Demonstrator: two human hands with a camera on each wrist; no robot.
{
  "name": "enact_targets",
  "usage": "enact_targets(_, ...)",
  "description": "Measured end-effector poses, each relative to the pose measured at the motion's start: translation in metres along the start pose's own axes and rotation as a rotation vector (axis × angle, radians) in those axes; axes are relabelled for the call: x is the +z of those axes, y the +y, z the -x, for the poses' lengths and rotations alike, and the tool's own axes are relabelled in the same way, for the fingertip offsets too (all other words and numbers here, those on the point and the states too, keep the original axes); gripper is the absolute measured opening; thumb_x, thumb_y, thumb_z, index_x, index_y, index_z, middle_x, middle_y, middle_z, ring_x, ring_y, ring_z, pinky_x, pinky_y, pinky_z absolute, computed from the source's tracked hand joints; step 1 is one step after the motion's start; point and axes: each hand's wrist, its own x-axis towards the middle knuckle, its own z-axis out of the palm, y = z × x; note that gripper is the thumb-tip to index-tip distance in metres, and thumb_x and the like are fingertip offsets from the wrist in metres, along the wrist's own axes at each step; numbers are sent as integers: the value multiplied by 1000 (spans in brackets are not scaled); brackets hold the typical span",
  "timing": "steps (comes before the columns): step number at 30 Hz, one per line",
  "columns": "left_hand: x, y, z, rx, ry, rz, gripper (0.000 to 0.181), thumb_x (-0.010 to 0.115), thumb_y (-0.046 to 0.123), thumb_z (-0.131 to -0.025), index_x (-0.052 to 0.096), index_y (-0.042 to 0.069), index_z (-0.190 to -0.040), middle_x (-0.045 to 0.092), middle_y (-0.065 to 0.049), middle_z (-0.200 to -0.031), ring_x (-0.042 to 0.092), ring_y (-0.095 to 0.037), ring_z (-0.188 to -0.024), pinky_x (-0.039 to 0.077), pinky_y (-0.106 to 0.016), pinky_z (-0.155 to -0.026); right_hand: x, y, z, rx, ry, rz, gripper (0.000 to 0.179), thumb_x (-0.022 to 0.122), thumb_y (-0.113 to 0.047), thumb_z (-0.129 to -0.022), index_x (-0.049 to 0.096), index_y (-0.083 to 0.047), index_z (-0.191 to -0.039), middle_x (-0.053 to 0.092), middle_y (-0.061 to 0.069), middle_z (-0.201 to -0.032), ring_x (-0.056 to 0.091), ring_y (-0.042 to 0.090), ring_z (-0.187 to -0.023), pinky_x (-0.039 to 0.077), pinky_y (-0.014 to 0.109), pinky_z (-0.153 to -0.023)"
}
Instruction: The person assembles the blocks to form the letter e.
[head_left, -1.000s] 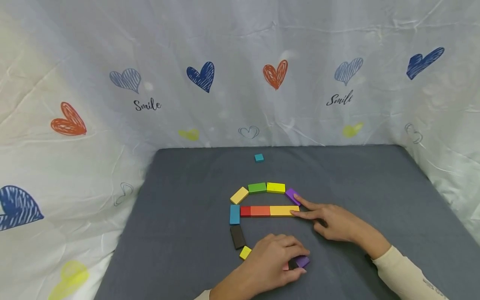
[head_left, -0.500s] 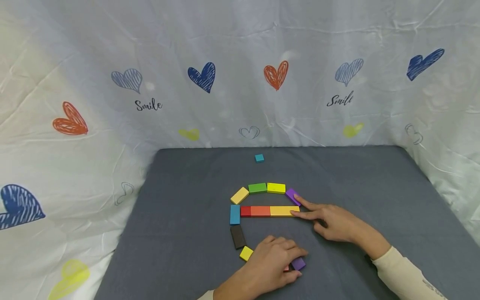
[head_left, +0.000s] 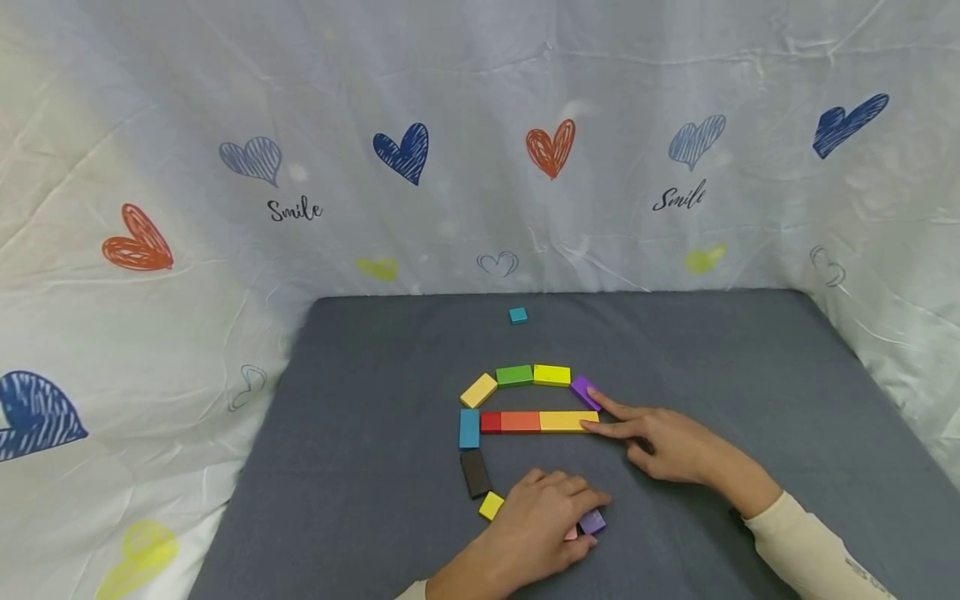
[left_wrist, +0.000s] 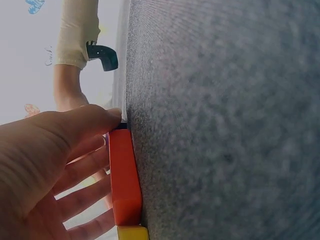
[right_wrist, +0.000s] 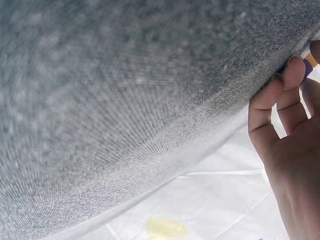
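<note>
Painted wooden blocks form an "e"-like outline on the grey cloth. My left hand pinches a purple block at the curve's lower end between thumb and forefinger. Beneath that hand runs a red-orange block, mostly hidden from the head view, with a yellow block behind it. Two extended fingers of my right hand touch blocks. One rests on the upper purple block, the other on the right end of the long yellow-orange block.
A small blue block lies apart near the back edge. The outline also has a green block, a blue block and a black block. A heart-printed white curtain hangs behind the grey cloth.
The lower purple block has shifted left, closing the dark gap beside the red-orange block. My left thumb and forefinger moved left with it. My right hand has stayed put.
</note>
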Motion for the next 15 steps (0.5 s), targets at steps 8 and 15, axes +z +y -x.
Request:
enact_targets(8,1,0,1,1,14,1,48,79,45,-95,67,36,-141,66,19,-132,60,-2,-120,51,-33,-97,1,1,0,-1,2,4,71,66,-2,-96,53,-38,-156,29,-1,-173,29,-3,-59,35,20,-56)
enact_targets(15,0,1,1,-4,11,4,48,78,45,-96,66,36,-142,66,19,-131,60,-2,-120,52,-33,-96,0,1,0,-13,14,8,71,67,-1,-96,54,-37,-156,30,1,-173,29,-3,-60,36,20,-58)
